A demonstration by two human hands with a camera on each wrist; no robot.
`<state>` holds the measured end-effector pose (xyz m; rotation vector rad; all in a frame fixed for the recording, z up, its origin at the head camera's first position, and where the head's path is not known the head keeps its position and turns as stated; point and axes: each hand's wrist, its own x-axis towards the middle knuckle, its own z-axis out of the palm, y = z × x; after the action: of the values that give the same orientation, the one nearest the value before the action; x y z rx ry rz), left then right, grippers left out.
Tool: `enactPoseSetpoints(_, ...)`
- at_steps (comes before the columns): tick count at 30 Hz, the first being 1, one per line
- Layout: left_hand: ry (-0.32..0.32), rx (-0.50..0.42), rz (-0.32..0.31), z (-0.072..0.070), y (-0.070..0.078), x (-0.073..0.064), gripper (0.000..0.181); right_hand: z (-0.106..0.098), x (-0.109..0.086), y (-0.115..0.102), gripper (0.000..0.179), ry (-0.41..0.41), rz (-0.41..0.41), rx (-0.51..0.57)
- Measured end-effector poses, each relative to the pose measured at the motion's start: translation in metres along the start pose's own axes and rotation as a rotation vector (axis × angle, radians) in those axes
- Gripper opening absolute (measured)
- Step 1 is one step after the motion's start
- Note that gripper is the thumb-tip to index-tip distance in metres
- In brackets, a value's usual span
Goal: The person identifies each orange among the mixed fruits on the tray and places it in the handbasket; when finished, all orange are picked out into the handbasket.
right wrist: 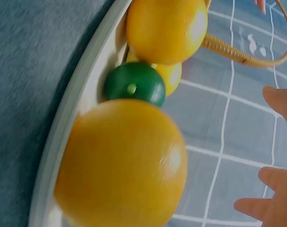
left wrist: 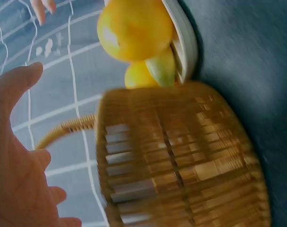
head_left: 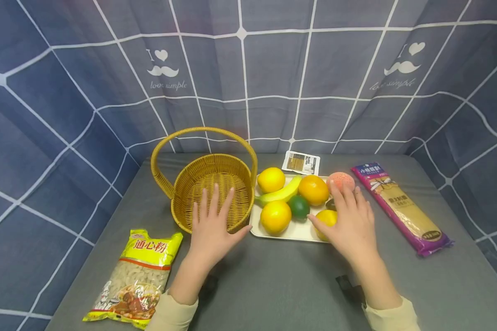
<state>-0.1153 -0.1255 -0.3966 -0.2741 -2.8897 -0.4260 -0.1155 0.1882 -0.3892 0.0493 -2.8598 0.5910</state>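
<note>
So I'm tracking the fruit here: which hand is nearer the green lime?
Right. The right hand hovers over the tray's right side, just beside the green lime; the left hand is farther off, over the basket's front rim.

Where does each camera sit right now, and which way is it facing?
Head: above, looking forward and down at the table; both forearms, left hand, right hand.
Left wrist: low beside the wicker basket; palm.
Right wrist: low at the tray, facing yellow fruit; fingertips.
All show basket and fruit.
</note>
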Motion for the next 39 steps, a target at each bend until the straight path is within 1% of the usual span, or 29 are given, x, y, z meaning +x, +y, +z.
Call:
enactPoseSetpoints(4,0.029,-0.064,-0.072,-0.002,-0.018,-0.005,0.101,-0.003,-0.005,0.014,0.100,0.009,0.057,0.038)
enactPoseSetpoints(8,0.033,-0.148,-0.168,-0.003,-0.038,-0.015,0.103,-0.002,-0.010,0.029,0.099,0.007,0.083,0.126)
enactPoseSetpoints(12,0.005,-0.229,-0.263,-0.001,-0.055,-0.026,0.105,0.001,-0.015,0.040,0.096,-0.012,0.098,0.209)
enactPoseSetpoints(14,-0.017,-0.263,-0.300,0.001,-0.061,-0.030,0.105,0.003,-0.018,0.043,0.094,-0.040,0.130,0.249)
enactPoseSetpoints(18,-0.070,-0.342,-0.367,0.007,-0.069,-0.037,0.106,0.006,-0.023,0.046,0.090,-0.101,0.214,0.342)
enactPoseSetpoints(21,-0.095,-0.411,-0.410,0.009,-0.072,-0.040,0.106,0.011,-0.026,0.048,0.087,-0.111,0.242,0.405)
enactPoseSetpoints(24,-0.092,-0.455,-0.430,0.009,-0.074,-0.041,0.105,0.016,-0.027,0.051,0.083,-0.116,0.235,0.458)
enactPoseSetpoints(27,-0.080,-0.480,-0.434,0.010,-0.075,-0.041,0.104,0.020,-0.027,0.052,0.082,-0.148,0.236,0.480)
enactPoseSetpoints(32,-0.066,-0.516,-0.440,0.011,-0.075,-0.040,0.104,0.027,-0.027,0.055,0.082,-0.203,0.260,0.481)
enactPoseSetpoints(39,-0.055,-0.561,-0.465,0.012,-0.076,-0.041,0.102,0.033,-0.025,0.059,0.081,-0.212,0.266,0.499)
